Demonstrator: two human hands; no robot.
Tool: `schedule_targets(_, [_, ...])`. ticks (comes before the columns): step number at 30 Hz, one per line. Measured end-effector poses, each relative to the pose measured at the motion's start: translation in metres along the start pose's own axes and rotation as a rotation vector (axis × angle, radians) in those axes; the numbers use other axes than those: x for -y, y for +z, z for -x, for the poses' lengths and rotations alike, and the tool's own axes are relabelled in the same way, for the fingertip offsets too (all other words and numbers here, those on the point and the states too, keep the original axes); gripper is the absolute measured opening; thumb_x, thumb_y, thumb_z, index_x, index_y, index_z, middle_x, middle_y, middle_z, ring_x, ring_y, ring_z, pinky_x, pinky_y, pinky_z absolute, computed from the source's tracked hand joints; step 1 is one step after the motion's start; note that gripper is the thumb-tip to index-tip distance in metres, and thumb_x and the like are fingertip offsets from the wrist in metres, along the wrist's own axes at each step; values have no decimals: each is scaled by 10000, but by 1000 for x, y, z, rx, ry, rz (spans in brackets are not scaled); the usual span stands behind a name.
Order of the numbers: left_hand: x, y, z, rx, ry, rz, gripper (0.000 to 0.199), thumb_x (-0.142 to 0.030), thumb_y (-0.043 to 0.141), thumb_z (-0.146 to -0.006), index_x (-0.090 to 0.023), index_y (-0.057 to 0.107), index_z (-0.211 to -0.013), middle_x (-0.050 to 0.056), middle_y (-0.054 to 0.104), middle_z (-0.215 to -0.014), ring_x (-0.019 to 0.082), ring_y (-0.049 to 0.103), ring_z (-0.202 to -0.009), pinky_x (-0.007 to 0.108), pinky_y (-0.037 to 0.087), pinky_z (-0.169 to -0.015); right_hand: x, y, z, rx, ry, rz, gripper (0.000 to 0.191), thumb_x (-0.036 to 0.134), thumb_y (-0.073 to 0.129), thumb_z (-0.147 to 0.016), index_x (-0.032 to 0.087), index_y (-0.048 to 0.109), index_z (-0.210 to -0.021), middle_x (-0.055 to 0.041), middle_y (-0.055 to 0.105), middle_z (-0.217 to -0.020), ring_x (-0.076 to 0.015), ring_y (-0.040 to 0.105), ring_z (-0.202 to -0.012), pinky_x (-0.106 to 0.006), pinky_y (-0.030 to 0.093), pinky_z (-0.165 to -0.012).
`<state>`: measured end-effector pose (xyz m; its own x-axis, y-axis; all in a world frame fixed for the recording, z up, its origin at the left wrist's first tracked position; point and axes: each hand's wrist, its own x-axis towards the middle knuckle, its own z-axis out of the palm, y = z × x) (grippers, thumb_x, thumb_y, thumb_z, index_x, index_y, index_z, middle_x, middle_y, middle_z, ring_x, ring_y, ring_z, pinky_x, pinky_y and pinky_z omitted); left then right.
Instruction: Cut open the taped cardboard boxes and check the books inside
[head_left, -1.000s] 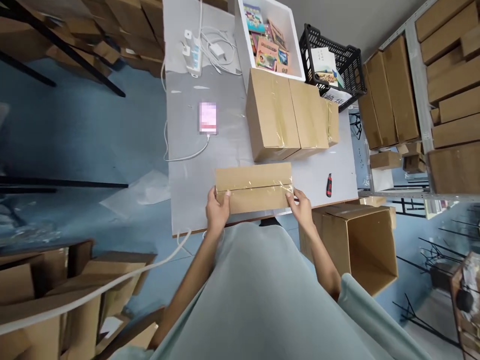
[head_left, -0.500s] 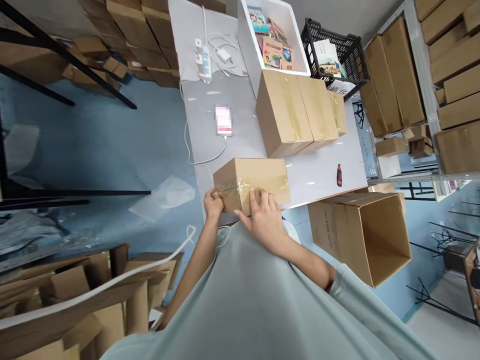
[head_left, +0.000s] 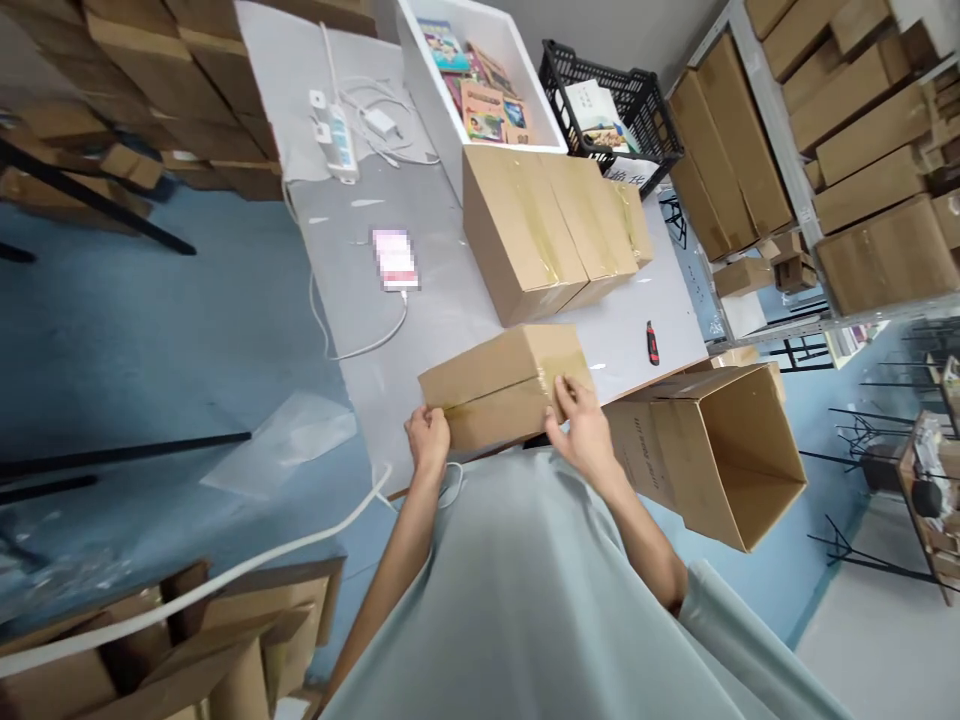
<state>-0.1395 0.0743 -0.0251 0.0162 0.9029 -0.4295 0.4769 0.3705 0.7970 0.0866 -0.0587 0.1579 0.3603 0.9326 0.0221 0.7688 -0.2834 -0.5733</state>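
Observation:
A small cardboard box rests at the near edge of the table, a seam running along its side and shiny tape over its right end. My left hand is closed at the box's left end, fingertips pinched on the lower corner by the seam. My right hand grips the taped right end, its thumb and fingers pressed on the cardboard. Farther right on the table lies a red and black utility knife, apart from both hands.
Taped cartons stand behind the box. Beyond them are a white bin of books and a black crate. A phone on a cable and a power strip lie left. An open carton is at right.
The box has turned so its seamed side shows more and its taped end faces right. My right hand has moved from the near taped face to that right end. My left hand stays at the left end.

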Motion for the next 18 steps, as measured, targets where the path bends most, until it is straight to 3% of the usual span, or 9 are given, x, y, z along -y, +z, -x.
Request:
schedule_targets(3, [-22, 19, 10, -34, -7, -63, 484, -324, 595, -954, -148, 689, -1395, 196, 673, -1353, 356, 727, -1233, 516, 557, -1210, -69, -30, -17, -37, 151, -204, 563, 438, 646, -1043, 243, 781, -1553, -139, 717, -1638, -359, 662, -1539, -561, 476, -1364])
schedule_targets(5, [-37, 30, 19, -26, 31, -98, 478, -355, 651, -955, -155, 692, -1387, 198, 660, -1357, 356, 741, -1195, 514, 559, -1214, -113, -41, -28, -30, 226, -374, 557, 462, 646, -1014, 240, 822, -1492, -119, 730, -1633, -353, 654, -1564, -551, 473, -1364])
schedule_targets(8, [-57, 43, 32, -12, 101, -155, 438, -423, 693, -955, -193, 721, -1327, 193, 671, -1315, 381, 749, -1163, 540, 580, -1178, -167, -43, -43, 1, 297, -552, 596, 577, 696, -944, 223, 878, -1389, -123, 790, -1546, -387, 648, -1570, -580, 451, -1372])
schedule_targets(11, [-76, 52, 35, -6, 155, -219, 324, -527, 633, -997, -250, 756, -1112, 184, 708, -1149, 442, 740, -1176, 597, 571, -1161, -211, -37, -58, 54, 341, -621, 656, 735, 723, -877, 234, 923, -1251, -133, 861, -1398, -416, 692, -1510, -625, 462, -1352])
schedule_targets(14, [-104, 58, 16, -32, 217, -353, 430, -595, 546, -1022, -227, 767, -1023, 238, 732, -1059, 521, 716, -1243, 668, 519, -1205, -250, -37, -84, 131, 325, -650, 700, 837, 781, -789, 213, 938, -1064, -155, 910, -1181, -425, 814, -1275, -654, 598, -1198])
schedule_targets(16, [-137, 66, -10, -153, 251, -403, 589, -615, 534, -1018, -114, 772, -1218, 333, 737, -1226, 570, 646, -1397, 711, 458, -1264, -277, -45, -115, 144, 311, -651, 711, 844, 850, -732, 193, 926, -1005, -167, 912, -1091, -409, 849, -1139, -637, 654, -1107])
schedule_targets(18, [-181, 80, -42, -288, 262, -300, 763, -627, 581, -1012, -15, 673, -1458, 388, 663, -1479, 557, 555, -1542, 701, 401, -1329, -304, -58, -162, 90, 315, -632, 760, 830, 870, -742, 167, 909, -1112, -208, 893, -1213, -403, 845, -1167, -621, 641, -1134])
